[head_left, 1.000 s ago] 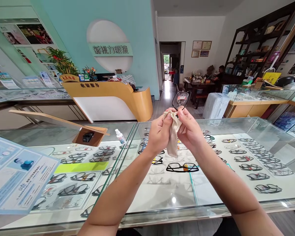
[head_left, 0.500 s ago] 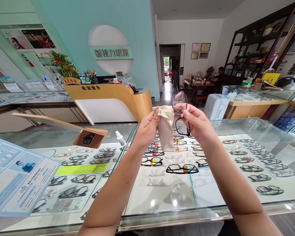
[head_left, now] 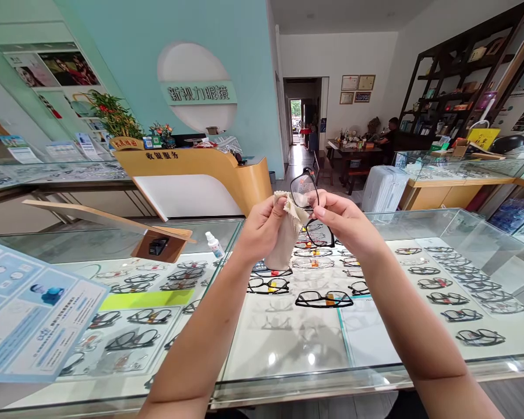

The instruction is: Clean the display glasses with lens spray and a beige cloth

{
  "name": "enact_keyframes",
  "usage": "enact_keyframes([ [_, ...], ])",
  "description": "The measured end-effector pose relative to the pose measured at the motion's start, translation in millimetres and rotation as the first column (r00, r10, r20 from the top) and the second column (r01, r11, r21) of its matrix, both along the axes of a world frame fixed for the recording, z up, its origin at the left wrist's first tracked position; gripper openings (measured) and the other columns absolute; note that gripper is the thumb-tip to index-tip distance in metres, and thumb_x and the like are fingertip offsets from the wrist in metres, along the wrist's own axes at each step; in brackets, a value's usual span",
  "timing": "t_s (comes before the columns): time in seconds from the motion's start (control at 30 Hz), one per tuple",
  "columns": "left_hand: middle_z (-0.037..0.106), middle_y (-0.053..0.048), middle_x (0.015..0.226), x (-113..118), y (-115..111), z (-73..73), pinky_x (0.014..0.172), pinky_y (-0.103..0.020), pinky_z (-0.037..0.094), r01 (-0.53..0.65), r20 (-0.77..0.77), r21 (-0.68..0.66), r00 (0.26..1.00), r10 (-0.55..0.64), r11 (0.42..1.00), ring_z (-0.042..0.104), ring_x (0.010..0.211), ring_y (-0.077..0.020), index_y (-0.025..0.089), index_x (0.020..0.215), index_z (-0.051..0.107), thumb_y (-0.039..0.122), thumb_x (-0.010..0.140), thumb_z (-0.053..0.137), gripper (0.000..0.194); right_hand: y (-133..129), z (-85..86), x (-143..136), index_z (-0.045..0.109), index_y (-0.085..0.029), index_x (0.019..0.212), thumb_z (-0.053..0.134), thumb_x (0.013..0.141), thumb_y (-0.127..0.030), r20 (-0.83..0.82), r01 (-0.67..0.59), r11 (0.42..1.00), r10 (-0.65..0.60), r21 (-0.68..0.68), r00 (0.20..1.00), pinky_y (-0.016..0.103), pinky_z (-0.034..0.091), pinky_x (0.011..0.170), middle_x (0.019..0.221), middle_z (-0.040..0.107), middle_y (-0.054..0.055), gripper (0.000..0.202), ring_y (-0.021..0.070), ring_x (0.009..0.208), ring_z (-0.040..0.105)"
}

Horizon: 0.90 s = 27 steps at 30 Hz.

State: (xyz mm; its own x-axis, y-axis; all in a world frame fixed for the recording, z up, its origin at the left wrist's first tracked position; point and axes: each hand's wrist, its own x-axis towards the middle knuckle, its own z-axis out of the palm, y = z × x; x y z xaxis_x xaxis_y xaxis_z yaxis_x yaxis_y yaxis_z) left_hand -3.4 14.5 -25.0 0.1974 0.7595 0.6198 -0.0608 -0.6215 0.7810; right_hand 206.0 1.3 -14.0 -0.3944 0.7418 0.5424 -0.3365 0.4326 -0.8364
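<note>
A beige cleaning cloth (head_left: 283,238) with a zigzag edge hangs from my left hand (head_left: 262,228), whose thumb presses on its top. My right hand (head_left: 343,220) pinches a pair of black-framed eyeglasses (head_left: 321,234) near the middle, one lens above the other. The upper lens is right beside the cloth's top fold; whether they touch, I cannot tell. Both hands are raised over the glass display case (head_left: 288,349). Beneath them, inside the case, lie several eyeglasses, among them a black pair (head_left: 324,299) near the front.
A white spray bottle (head_left: 215,245) stands left of my left forearm. Further left are a tilted wooden-framed stand (head_left: 157,241) and a blue leaflet (head_left: 35,314). Beyond the case is a yellow-and-white counter (head_left: 187,186). A person (head_left: 390,134) sits at the back table.
The eyeglasses have moved left and slightly down with my right hand, and their upper lens is now by the cloth. The cloth's lower end has swung left.
</note>
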Motion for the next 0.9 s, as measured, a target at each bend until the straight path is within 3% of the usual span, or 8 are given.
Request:
enact_keyframes([
  [0.27, 0.07, -0.004, 0.077, 3.8, -0.2, 1.2, 0.064, -0.029, 0.05, -0.096, 0.141, -0.022, 0.985, 0.098, 0.995, 0.06, 0.069, -0.0166, 0.019, 0.081, 0.071, 0.086, 0.09, 0.071, 0.068, 0.8, -3.9, -5.0, 0.067, -0.024, 0.077, 0.085, 0.095, -0.052, 0.13, -0.078, 0.997, 0.08, -0.025, 0.988, 0.032, 0.042, 0.081, 0.103, 0.059, 0.003, 0.038, 0.0194, 0.095, 0.052],
  [0.43, 0.064, 0.0, 0.072, 8.1, -6.3, 3.4, 0.062, -0.025, 0.047, -0.123, 0.165, -0.06, 0.978, 0.131, 0.991, 0.054, 0.065, -0.0119, 0.019, 0.08, 0.07, 0.075, 0.09, 0.081, 0.058, 1.0, -7.7, -15.3, 0.063, -0.023, 0.076, 0.086, 0.094, -0.052, 0.115, -0.083, 0.992, 0.094, -0.095, 0.989, 0.03, 0.032, 0.071, 0.088, 0.052, -0.001, 0.042, 0.0158, 0.079, 0.041],
  [0.7, 0.069, 0.0, 0.079, 3.4, -3.7, 5.6, 0.061, -0.022, 0.05, 0.018, 0.131, -0.19, 0.991, 0.008, 0.982, 0.057, 0.067, -0.0117, 0.018, 0.088, 0.077, 0.059, 0.066, 0.106, 0.054, 3.5, -11.3, -15.6, 0.062, -0.022, 0.077, 0.089, 0.091, -0.054, 0.04, -0.087, 0.984, 0.094, -0.158, 0.995, 0.03, 0.035, 0.079, 0.086, 0.053, -0.001, 0.044, 0.017, 0.085, 0.044],
  [0.9, 0.072, -0.001, 0.081, 1.3, -3.1, 9.3, 0.063, -0.021, 0.052, 0.086, 0.136, -0.219, 0.989, -0.057, 0.972, 0.061, 0.07, -0.0127, 0.018, 0.092, 0.078, 0.053, 0.061, 0.109, 0.056, 4.1, -11.9, -15.1, 0.065, -0.022, 0.081, 0.087, 0.093, -0.054, 0.025, -0.1, 0.976, 0.107, -0.191, 0.994, 0.029, 0.035, 0.078, 0.085, 0.053, -0.001, 0.04, 0.0164, 0.083, 0.046],
])
